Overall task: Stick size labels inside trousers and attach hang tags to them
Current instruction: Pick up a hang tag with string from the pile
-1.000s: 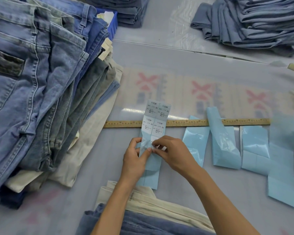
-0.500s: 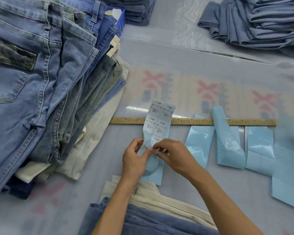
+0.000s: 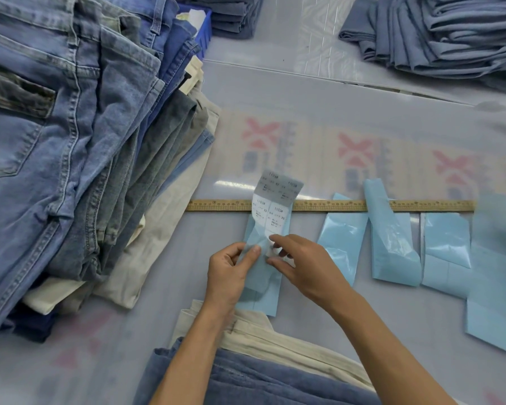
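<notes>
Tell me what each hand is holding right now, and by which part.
The left hand pinches the label sheet by its blue backing's peeled edge; the right hand pinches a white label at the sheet's middle.

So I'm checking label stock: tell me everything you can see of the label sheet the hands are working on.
The label sheet is a narrow strip of pale blue glossy backing carrying white printed size labels in two columns. Its top curls up over the wooden ruler; its lower end lies on the table toward the cream trousers. The left hand pinches its backing, and the right hand pinches a label at mid-strip.
</notes>
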`<state>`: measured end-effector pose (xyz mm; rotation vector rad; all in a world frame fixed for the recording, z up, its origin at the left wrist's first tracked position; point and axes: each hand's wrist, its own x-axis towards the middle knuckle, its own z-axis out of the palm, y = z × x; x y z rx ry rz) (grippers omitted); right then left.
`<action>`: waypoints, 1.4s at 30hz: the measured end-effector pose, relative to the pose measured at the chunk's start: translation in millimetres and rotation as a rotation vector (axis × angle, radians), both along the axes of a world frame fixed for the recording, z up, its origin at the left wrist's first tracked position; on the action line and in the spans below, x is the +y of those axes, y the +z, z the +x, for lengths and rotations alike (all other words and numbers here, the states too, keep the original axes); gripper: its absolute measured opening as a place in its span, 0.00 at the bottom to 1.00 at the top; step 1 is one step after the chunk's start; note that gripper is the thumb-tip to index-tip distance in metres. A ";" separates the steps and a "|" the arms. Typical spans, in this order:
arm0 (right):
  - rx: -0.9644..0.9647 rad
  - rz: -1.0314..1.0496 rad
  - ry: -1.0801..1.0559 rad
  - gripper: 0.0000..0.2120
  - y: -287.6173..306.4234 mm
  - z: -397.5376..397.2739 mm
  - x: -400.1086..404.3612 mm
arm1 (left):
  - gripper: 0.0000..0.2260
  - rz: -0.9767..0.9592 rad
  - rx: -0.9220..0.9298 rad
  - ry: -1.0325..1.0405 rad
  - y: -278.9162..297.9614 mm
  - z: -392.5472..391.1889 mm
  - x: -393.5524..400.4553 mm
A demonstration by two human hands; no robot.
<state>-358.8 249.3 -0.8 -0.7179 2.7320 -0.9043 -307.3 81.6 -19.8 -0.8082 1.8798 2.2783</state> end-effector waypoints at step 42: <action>-0.507 -0.459 -0.476 0.06 7.9 -6.8 10.0 | 0.06 -0.214 -0.029 -0.009 -1.1 10.6 6.8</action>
